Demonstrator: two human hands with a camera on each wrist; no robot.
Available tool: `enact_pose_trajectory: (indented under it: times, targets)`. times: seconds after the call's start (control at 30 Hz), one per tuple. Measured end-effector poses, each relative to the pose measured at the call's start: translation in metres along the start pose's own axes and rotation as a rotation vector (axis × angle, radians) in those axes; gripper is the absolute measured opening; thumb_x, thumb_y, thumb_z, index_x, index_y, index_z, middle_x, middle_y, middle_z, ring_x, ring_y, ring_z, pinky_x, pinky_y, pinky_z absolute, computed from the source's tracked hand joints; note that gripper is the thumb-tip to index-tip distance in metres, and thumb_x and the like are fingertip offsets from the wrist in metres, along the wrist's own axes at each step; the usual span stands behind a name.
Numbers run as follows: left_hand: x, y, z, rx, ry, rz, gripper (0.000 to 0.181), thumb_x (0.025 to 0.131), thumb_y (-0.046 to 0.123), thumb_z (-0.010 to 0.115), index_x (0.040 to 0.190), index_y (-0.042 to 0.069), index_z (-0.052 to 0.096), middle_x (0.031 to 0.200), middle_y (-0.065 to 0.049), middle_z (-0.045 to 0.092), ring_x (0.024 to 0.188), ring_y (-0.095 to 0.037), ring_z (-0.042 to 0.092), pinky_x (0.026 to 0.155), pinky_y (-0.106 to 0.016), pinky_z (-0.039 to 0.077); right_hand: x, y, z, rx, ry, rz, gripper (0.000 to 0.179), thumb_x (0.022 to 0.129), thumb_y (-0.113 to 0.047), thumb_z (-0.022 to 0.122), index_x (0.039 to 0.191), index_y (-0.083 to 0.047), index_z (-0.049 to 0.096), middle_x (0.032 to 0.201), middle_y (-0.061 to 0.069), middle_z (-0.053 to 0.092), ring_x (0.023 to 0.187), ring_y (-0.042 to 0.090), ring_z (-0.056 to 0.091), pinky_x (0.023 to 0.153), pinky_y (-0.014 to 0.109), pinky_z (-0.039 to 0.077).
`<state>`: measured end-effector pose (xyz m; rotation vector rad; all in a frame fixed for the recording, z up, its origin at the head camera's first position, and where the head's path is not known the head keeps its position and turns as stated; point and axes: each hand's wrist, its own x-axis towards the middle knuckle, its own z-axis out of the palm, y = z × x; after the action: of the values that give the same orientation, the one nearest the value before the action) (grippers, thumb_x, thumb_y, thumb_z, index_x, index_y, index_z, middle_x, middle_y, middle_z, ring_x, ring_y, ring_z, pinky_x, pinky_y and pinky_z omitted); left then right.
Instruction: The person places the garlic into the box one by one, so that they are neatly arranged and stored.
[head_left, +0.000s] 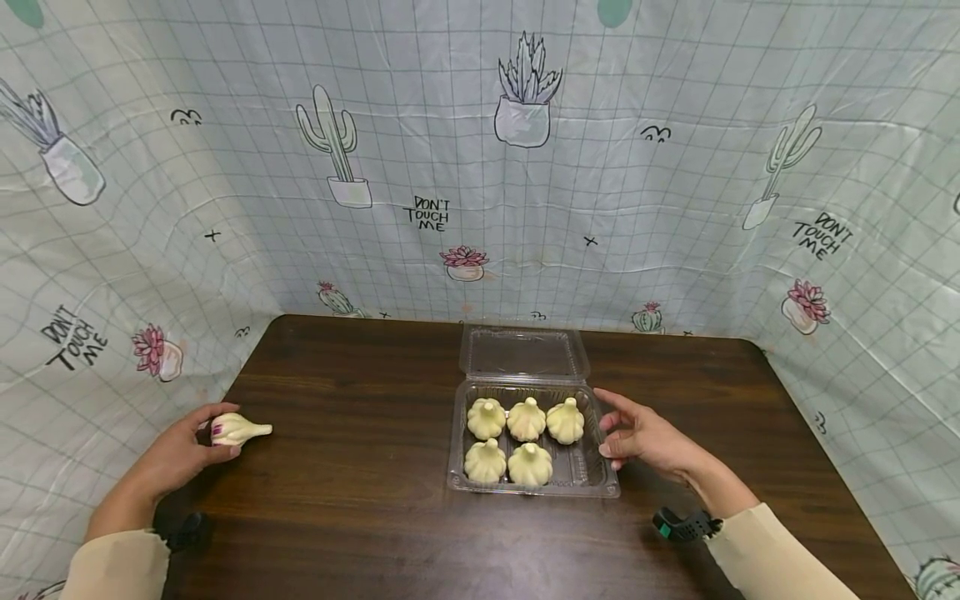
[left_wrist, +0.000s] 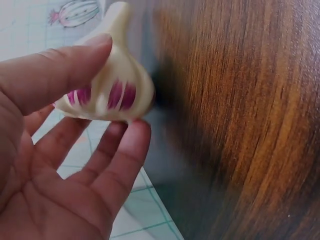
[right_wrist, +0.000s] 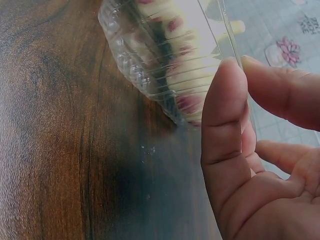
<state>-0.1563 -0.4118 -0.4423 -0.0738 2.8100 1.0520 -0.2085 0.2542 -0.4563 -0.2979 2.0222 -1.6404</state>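
At the table's left side my left hand (head_left: 176,454) grips a garlic bulb (head_left: 236,429), pale cream with purple streaks, its stem pointing right. In the left wrist view the thumb lies across the bulb (left_wrist: 117,85) and the fingertips (left_wrist: 136,137) press its base. To the right, a clear plastic clamshell box (head_left: 459,475) stands with its lid folded back. Several garlic bulbs (head_left: 527,421) sit inside, three in the back row and two in front, stems up. My right hand (head_left: 648,437) pinches the box's right rim between thumb and fingers, as the right wrist view shows.
The dark wood-grain table (head_left: 360,517) holds the box right of its middle. The transparent lid (head_left: 525,354) lies behind the box, near the back edge. A cactus-print cloth (head_left: 420,150) rises behind and on both sides. Dark bands (head_left: 686,525) circle both wrists.
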Motion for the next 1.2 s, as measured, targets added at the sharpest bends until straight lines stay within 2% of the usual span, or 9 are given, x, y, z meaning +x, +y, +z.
enact_pose_trajectory:
  times: [0.17,0.3,0.43,0.57,0.67,0.77,0.93,1.1,1.2]
  targets:
    - [-0.003,0.005,0.002,-0.039,0.033,-0.006,0.065,0.093,0.012,0.079,0.138,-0.014,0.041,0.121,-0.034,0.059,0.091,-0.015,0.058,0.069,-0.020,0.048,0.000,0.001,0.000,-0.007,0.002,-0.002,0.096,0.094,0.007,0.070,0.167,0.002,0.009,0.111,0.015,0.044,0.075,0.014,0.062,0.065,0.030,0.062]
    - [-0.005,0.008,0.004,-0.029,0.063,-0.003,0.062,0.092,0.014,0.081,0.132,-0.013,0.041,0.118,-0.033,0.060,0.088,-0.014,0.055,0.069,-0.019,0.045,0.000,0.001,0.000,-0.011,0.002,-0.004,0.096,0.094,0.008,0.070,0.167,0.003,0.009,0.111,0.015,0.044,0.075,0.014,0.062,0.065,0.030,0.062]
    - [-0.003,0.010,0.008,-0.028,0.078,0.040,0.071,0.091,0.015,0.082,0.141,-0.013,0.039,0.125,-0.032,0.055,0.092,-0.011,0.054,0.072,-0.016,0.044,0.000,0.000,0.001,-0.011,0.003,-0.002,0.095,0.094,0.009,0.069,0.167,0.003,0.009,0.111,0.015,0.044,0.074,0.014,0.062,0.065,0.030,0.062]
    - [-0.002,0.018,0.010,-0.021,0.072,0.086,0.081,0.094,0.019,0.080,0.155,-0.010,0.036,0.131,-0.030,0.049,0.102,-0.020,0.053,0.074,-0.014,0.043,0.000,0.000,0.000,-0.010,0.004,0.001,0.095,0.094,0.009,0.069,0.167,0.002,0.009,0.111,0.015,0.044,0.075,0.014,0.062,0.064,0.030,0.062]
    - [-0.002,0.027,0.012,-0.036,0.068,0.101,0.076,0.096,0.022,0.079,0.155,-0.009,0.041,0.132,-0.030,0.048,0.107,-0.028,0.053,0.074,-0.015,0.046,0.001,0.000,0.000,-0.012,0.003,0.003,0.095,0.094,0.008,0.069,0.167,0.002,0.008,0.111,0.015,0.044,0.075,0.014,0.062,0.065,0.030,0.062]
    - [-0.001,0.038,0.015,-0.091,0.058,0.108,0.071,0.098,0.023,0.078,0.154,-0.005,0.046,0.138,-0.032,0.047,0.112,-0.032,0.058,0.074,-0.016,0.050,0.000,0.001,0.000,-0.010,0.003,0.001,0.095,0.095,0.008,0.069,0.167,0.002,0.008,0.112,0.015,0.044,0.075,0.014,0.062,0.065,0.030,0.062]
    - [0.001,0.054,0.021,-0.179,0.028,0.117,0.070,0.100,0.021,0.076,0.157,-0.003,0.043,0.151,-0.033,0.047,0.120,-0.039,0.063,0.077,-0.018,0.056,0.000,0.001,0.000,-0.007,0.004,-0.001,0.095,0.095,0.008,0.069,0.167,0.002,0.008,0.112,0.015,0.044,0.075,0.014,0.062,0.065,0.030,0.062]
    - [0.002,0.065,0.027,-0.207,0.053,0.125,0.064,0.098,0.017,0.077,0.151,0.000,0.044,0.145,-0.026,0.050,0.102,-0.019,0.063,0.076,-0.017,0.054,0.000,0.002,-0.001,-0.005,0.004,0.001,0.095,0.095,0.008,0.069,0.167,0.001,0.008,0.112,0.015,0.044,0.075,0.014,0.062,0.065,0.030,0.062]
    - [0.001,0.069,0.029,-0.253,0.069,0.148,0.059,0.097,0.009,0.077,0.145,0.000,0.044,0.140,-0.022,0.049,0.095,-0.016,0.061,0.075,-0.018,0.054,0.001,0.002,-0.001,-0.003,0.003,0.001,0.095,0.095,0.007,0.069,0.167,0.001,0.009,0.112,0.015,0.044,0.076,0.014,0.062,0.065,0.030,0.062]
